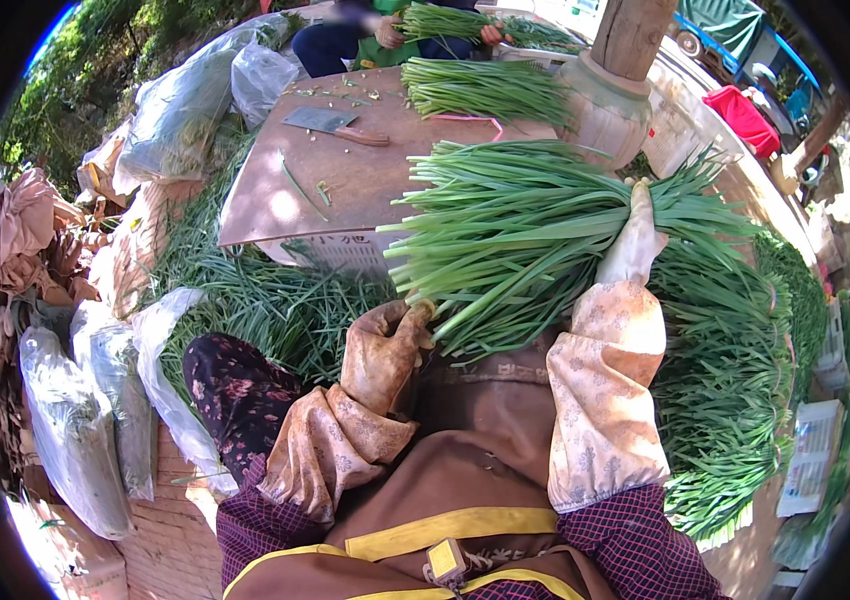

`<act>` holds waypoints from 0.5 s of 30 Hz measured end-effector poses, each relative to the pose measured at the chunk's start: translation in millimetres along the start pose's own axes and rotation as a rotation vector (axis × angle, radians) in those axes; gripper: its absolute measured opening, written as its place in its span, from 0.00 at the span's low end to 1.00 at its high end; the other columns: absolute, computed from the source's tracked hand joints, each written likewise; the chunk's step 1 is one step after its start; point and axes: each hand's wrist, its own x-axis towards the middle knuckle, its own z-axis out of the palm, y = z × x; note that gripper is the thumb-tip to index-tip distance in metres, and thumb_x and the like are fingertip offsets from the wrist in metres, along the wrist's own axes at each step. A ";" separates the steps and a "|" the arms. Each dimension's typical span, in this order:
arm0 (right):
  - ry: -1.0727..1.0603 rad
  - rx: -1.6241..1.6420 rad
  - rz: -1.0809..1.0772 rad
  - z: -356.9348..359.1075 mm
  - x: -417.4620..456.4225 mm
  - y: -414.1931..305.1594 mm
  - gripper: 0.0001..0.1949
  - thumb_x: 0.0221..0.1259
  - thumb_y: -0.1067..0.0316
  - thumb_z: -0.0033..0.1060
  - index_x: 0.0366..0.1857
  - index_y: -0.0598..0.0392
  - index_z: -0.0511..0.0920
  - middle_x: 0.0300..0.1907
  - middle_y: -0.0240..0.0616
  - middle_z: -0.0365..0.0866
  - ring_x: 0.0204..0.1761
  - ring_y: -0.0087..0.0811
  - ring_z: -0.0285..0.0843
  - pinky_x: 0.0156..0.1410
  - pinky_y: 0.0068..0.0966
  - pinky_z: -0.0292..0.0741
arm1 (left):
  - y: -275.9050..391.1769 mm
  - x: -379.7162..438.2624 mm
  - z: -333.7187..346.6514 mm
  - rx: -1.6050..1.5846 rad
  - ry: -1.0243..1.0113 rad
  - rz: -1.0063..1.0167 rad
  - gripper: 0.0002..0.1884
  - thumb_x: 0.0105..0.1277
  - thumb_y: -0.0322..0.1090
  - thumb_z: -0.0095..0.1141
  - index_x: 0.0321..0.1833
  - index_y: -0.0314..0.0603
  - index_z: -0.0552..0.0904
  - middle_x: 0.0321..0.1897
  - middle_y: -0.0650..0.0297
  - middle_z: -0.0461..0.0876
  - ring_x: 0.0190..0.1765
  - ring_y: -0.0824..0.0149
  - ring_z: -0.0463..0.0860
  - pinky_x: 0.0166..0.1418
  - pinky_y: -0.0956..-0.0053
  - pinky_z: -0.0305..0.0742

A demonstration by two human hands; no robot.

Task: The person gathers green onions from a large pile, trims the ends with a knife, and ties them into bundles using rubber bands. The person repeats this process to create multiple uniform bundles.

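A large bunch of garlic chives (500, 232) lies across in front of me, pale cut ends to the left and leafy tips to the right. My right hand (636, 232), in a soiled pale glove, grips it near the leafy end. My left hand (387, 349), in a brown-stained glove, has curled fingers against the lower-left stalk ends. Whether it pinches a stalk cannot be made out. Beyond the bunch, a cleaver (331, 122) with a wooden handle rests flat on the brown board (267, 187). Another chive bundle (481, 86) sits at the board's far side, beside a pink tie (496, 127).
Loose greens (267, 300) pile up left of my knees. Several chive bundles (725, 390) are stacked on my right. Filled plastic bags (72, 427) stand at left. A wooden post (631, 37) rises beyond the board. Across from me a seated person (387, 45) holds chives.
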 end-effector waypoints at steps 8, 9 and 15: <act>0.005 -0.018 -0.011 -12.4 8.5 1.9 0.16 0.70 0.62 0.67 0.54 0.60 0.80 0.47 0.39 0.85 0.42 0.30 0.82 0.50 0.29 0.80 | 6.4 -16.4 -37.4 0.257 0.204 0.255 0.11 0.76 0.38 0.62 0.43 0.38 0.90 0.20 0.71 0.81 0.19 0.80 0.72 0.24 0.82 0.65; 0.001 -0.028 0.019 -9.0 6.6 3.0 0.16 0.70 0.61 0.67 0.54 0.60 0.81 0.46 0.40 0.86 0.42 0.30 0.82 0.50 0.29 0.80 | 3.5 -20.1 -27.9 0.391 0.181 0.522 0.09 0.73 0.35 0.65 0.46 0.38 0.91 0.23 0.67 0.84 0.22 0.75 0.76 0.26 0.75 0.70; -0.067 -0.026 -0.014 -1.7 0.0 -0.3 0.16 0.72 0.60 0.65 0.52 0.62 0.81 0.45 0.38 0.86 0.43 0.28 0.82 0.51 0.27 0.79 | 21.7 7.9 5.9 1.209 -0.023 0.863 0.17 0.69 0.34 0.57 0.60 0.58 0.84 0.36 0.56 0.83 0.38 0.49 0.86 0.39 0.55 0.80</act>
